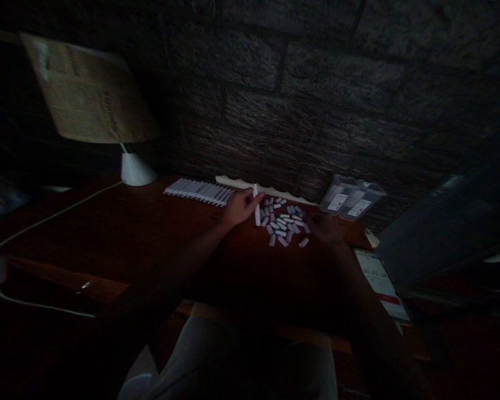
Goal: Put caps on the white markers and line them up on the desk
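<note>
My left hand (240, 208) is closed around a white marker (257, 214), which stands nearly upright between thumb and fingers. Just right of it lies a loose pile of short marker caps (281, 223), pale with some coloured ends. At the right edge of this pile my right hand (325, 228) reaches in with fingers apart, and I see nothing held in it, though it is dark there. Left of my left hand, a row of white markers (198, 191) lies side by side on the brown table (158, 239).
A clear plastic box (353, 198) with white labels stands at the back right. Nearer me on that side lies a phone (381, 283) with its screen lit. A lamp (137, 169) with a cord stands at left. Behind the table rises a block wall (250, 111).
</note>
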`<act>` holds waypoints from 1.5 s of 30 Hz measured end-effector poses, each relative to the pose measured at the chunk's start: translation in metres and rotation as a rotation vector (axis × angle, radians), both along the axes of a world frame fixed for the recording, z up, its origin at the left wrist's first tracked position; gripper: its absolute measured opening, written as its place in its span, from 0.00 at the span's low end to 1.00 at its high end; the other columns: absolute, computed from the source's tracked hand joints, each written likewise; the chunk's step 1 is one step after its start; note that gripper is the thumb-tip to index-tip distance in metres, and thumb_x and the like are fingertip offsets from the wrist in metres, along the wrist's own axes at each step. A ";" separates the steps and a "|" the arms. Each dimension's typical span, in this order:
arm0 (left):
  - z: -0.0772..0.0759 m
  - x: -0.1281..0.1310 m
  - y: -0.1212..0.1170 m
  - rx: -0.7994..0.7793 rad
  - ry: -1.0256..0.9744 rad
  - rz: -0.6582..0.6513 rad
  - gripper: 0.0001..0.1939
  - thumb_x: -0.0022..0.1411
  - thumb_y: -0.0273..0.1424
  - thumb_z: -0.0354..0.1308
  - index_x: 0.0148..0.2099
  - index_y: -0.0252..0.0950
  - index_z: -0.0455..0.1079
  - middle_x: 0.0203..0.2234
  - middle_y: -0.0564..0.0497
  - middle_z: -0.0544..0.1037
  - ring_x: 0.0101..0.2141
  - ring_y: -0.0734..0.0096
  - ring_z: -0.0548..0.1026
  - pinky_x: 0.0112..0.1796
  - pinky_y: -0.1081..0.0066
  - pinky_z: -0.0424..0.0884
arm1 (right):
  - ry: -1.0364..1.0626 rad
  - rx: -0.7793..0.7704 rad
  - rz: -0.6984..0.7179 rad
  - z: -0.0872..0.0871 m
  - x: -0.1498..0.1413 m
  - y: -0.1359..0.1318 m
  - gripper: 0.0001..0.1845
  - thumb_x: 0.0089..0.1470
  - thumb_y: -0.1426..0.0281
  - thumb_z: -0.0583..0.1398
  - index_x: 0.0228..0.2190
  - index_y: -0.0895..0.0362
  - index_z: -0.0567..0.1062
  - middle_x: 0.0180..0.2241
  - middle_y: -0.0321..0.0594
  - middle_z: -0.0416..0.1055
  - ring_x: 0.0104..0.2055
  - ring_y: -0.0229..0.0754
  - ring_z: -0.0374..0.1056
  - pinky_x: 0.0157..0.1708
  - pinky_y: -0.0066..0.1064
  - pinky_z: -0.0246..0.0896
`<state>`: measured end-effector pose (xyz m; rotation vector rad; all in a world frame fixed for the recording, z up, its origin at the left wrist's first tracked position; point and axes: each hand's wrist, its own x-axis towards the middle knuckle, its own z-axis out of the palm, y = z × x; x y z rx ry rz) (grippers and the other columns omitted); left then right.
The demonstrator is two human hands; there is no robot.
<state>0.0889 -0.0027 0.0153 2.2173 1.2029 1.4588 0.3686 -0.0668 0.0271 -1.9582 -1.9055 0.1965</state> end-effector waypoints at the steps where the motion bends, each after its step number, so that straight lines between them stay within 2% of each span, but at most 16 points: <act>1: 0.000 0.000 0.000 -0.004 0.003 0.001 0.21 0.66 0.45 0.53 0.25 0.37 0.63 0.19 0.54 0.67 0.23 0.73 0.65 0.28 0.71 0.59 | 0.052 -0.046 0.051 0.004 0.005 -0.002 0.22 0.63 0.55 0.53 0.34 0.56 0.81 0.36 0.45 0.80 0.39 0.46 0.75 0.38 0.32 0.65; 3: 0.000 0.000 0.000 -0.006 0.004 0.000 0.21 0.66 0.45 0.52 0.25 0.36 0.64 0.18 0.54 0.67 0.23 0.73 0.65 0.27 0.72 0.58 | 0.190 -0.176 0.142 0.013 0.015 -0.009 0.23 0.60 0.51 0.55 0.38 0.54 0.80 0.35 0.41 0.79 0.34 0.42 0.73 0.32 0.29 0.65; 5: 0.000 0.000 -0.001 -0.005 0.003 -0.001 0.21 0.66 0.45 0.52 0.25 0.36 0.64 0.18 0.55 0.66 0.23 0.73 0.65 0.27 0.72 0.58 | 0.318 -0.369 0.192 0.018 0.024 -0.015 0.25 0.56 0.47 0.59 0.42 0.53 0.80 0.34 0.39 0.79 0.27 0.38 0.70 0.25 0.27 0.63; 7: 0.001 0.000 -0.001 -0.006 0.009 -0.001 0.21 0.66 0.45 0.52 0.25 0.36 0.63 0.18 0.55 0.66 0.23 0.73 0.64 0.27 0.72 0.58 | 0.406 -0.569 0.225 0.020 0.029 -0.020 0.27 0.51 0.47 0.63 0.44 0.54 0.79 0.32 0.39 0.79 0.24 0.36 0.69 0.22 0.26 0.63; 9: 0.001 0.001 -0.001 -0.012 0.018 0.002 0.21 0.66 0.44 0.53 0.25 0.36 0.63 0.18 0.55 0.65 0.23 0.73 0.64 0.27 0.72 0.57 | 0.474 -0.719 0.247 0.017 0.031 -0.022 0.28 0.48 0.49 0.66 0.44 0.55 0.79 0.32 0.41 0.79 0.26 0.37 0.72 0.24 0.26 0.66; 12: 0.003 0.001 -0.003 -0.010 0.028 0.005 0.21 0.66 0.44 0.53 0.25 0.37 0.62 0.18 0.55 0.65 0.23 0.73 0.64 0.27 0.72 0.57 | 0.558 -0.795 0.261 0.012 0.029 -0.019 0.28 0.47 0.52 0.68 0.45 0.55 0.79 0.36 0.43 0.80 0.32 0.39 0.76 0.28 0.25 0.69; 16: 0.004 0.002 -0.005 0.003 0.027 -0.013 0.21 0.66 0.43 0.52 0.25 0.37 0.62 0.18 0.55 0.66 0.23 0.73 0.63 0.27 0.72 0.57 | 0.589 -0.763 0.288 0.011 0.026 -0.016 0.30 0.46 0.52 0.69 0.47 0.55 0.78 0.40 0.45 0.80 0.33 0.39 0.76 0.30 0.26 0.70; 21: 0.004 0.002 -0.006 -0.008 0.040 -0.006 0.21 0.66 0.44 0.52 0.25 0.37 0.62 0.18 0.55 0.65 0.23 0.73 0.63 0.27 0.71 0.56 | 0.567 -0.654 0.317 0.014 0.022 -0.017 0.26 0.45 0.55 0.69 0.43 0.56 0.80 0.37 0.42 0.80 0.31 0.37 0.74 0.27 0.24 0.65; 26: 0.001 0.002 -0.004 0.002 0.054 -0.014 0.20 0.66 0.43 0.53 0.26 0.37 0.64 0.18 0.55 0.66 0.23 0.73 0.64 0.27 0.71 0.57 | 0.594 -0.489 0.329 0.006 0.025 -0.012 0.21 0.44 0.57 0.69 0.39 0.55 0.81 0.36 0.40 0.80 0.29 0.35 0.71 0.26 0.24 0.64; 31: -0.001 0.002 -0.003 0.008 0.059 -0.014 0.20 0.66 0.43 0.53 0.25 0.36 0.64 0.18 0.55 0.66 0.22 0.73 0.65 0.27 0.71 0.57 | 0.638 -0.239 0.178 0.001 0.028 -0.008 0.17 0.47 0.59 0.65 0.37 0.55 0.80 0.33 0.40 0.80 0.28 0.37 0.71 0.26 0.26 0.65; 34: 0.000 0.002 -0.003 0.004 0.066 -0.016 0.20 0.66 0.43 0.53 0.26 0.37 0.64 0.18 0.55 0.66 0.22 0.73 0.65 0.26 0.71 0.57 | 0.572 -0.193 0.114 0.003 0.028 -0.008 0.14 0.49 0.60 0.62 0.34 0.56 0.80 0.31 0.39 0.79 0.26 0.36 0.69 0.23 0.26 0.63; 40: -0.001 0.002 -0.002 0.022 0.082 -0.011 0.20 0.67 0.44 0.52 0.26 0.37 0.63 0.17 0.55 0.65 0.22 0.73 0.64 0.26 0.71 0.57 | 0.477 -0.236 0.199 0.002 0.027 -0.008 0.21 0.49 0.51 0.62 0.37 0.55 0.80 0.29 0.38 0.78 0.24 0.37 0.68 0.21 0.25 0.60; 45: 0.002 0.002 -0.005 0.023 0.095 0.003 0.20 0.66 0.43 0.53 0.25 0.37 0.63 0.17 0.55 0.65 0.22 0.73 0.64 0.27 0.71 0.57 | 0.382 -0.115 0.084 -0.003 0.030 -0.003 0.26 0.52 0.46 0.57 0.27 0.57 0.77 0.24 0.40 0.76 0.22 0.37 0.66 0.22 0.27 0.58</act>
